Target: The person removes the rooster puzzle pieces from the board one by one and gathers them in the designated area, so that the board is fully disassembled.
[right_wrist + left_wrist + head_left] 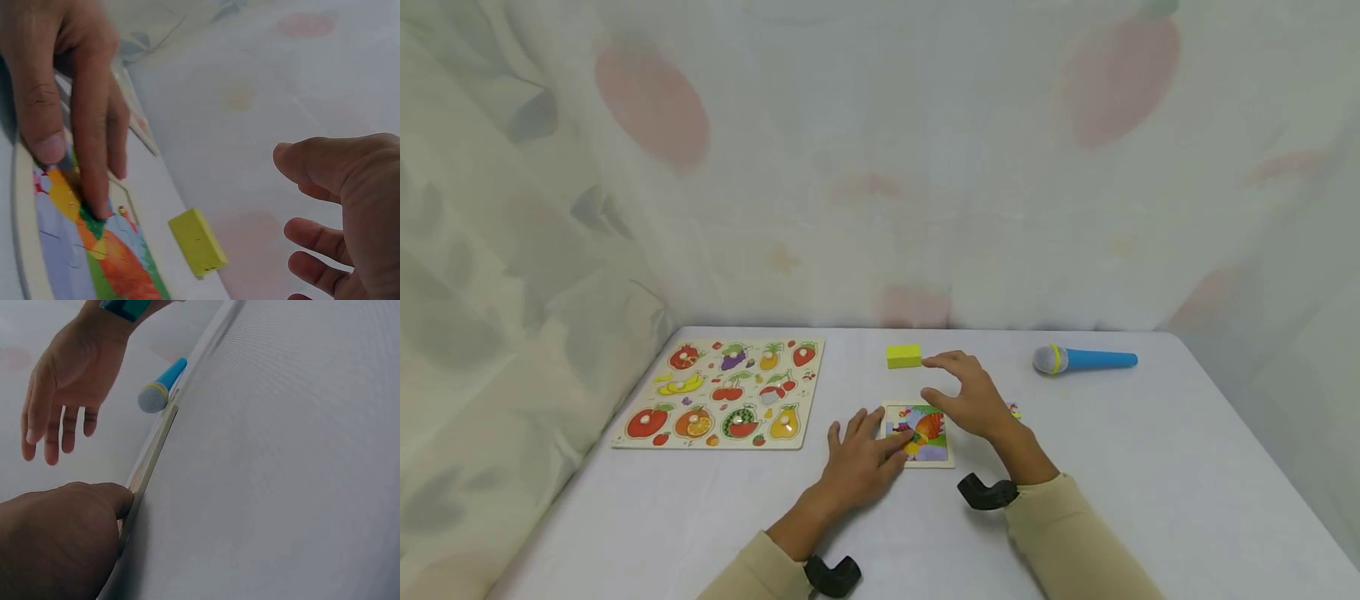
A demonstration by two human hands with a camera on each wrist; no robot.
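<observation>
The table [925, 533] bears a puzzle [934, 447], probably light, stiff, best rim-gripped, partly beneath the straight-fingered left hand [861, 460]. Right hand [970, 398] gapes empty.

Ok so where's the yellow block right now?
In the head view, the yellow block sits near the far edge of the table, beyond the small picture puzzle and just left of the right hand.
</observation>
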